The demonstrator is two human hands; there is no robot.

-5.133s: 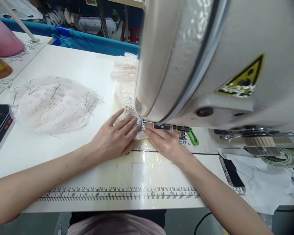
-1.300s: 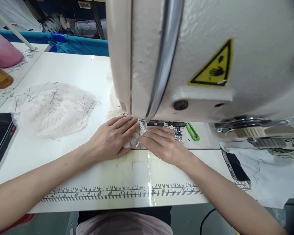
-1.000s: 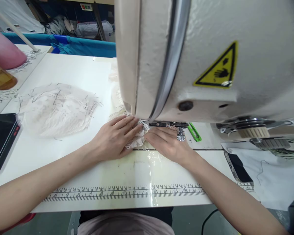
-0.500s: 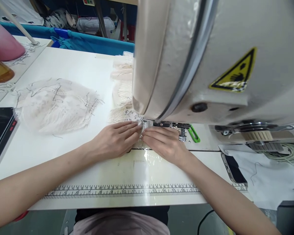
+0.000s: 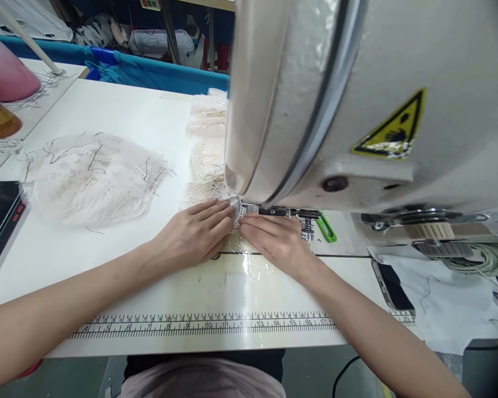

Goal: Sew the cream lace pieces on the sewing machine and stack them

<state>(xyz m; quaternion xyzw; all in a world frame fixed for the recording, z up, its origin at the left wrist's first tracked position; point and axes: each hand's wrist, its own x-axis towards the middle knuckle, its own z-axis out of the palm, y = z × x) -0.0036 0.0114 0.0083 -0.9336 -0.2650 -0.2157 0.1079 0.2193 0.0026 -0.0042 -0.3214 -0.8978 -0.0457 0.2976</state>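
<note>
White lace fabric (image 5: 237, 214) lies at the front of the sewing machine (image 5: 299, 110), beside the metal presser parts. My left hand (image 5: 199, 229) rests palm down on the lace from the left, its fingers stretched out close together. From the right, my right hand (image 5: 276, 237) has its fingers pressed together at the lace edge, just below the needle area; its thumb is hidden. The fingertips of both hands almost meet. Behind the left hand, a gathered strip of cream fringed fabric (image 5: 209, 157) runs back along the machine. The machine head hides the needle.
A pile of sheer pale fabric (image 5: 95, 182) with loose dark threads lies left, near a black device (image 5: 0, 221). A green looped tool (image 5: 326, 228) sits right of the presser. A phone (image 5: 393, 284) lies on white cloth. A printed ruler (image 5: 207, 325) follows the table's front edge.
My left hand has drawn slightly left and toward me, and more lace shows between the hands. The right hand stays nearly in place. The view has shifted a little.
</note>
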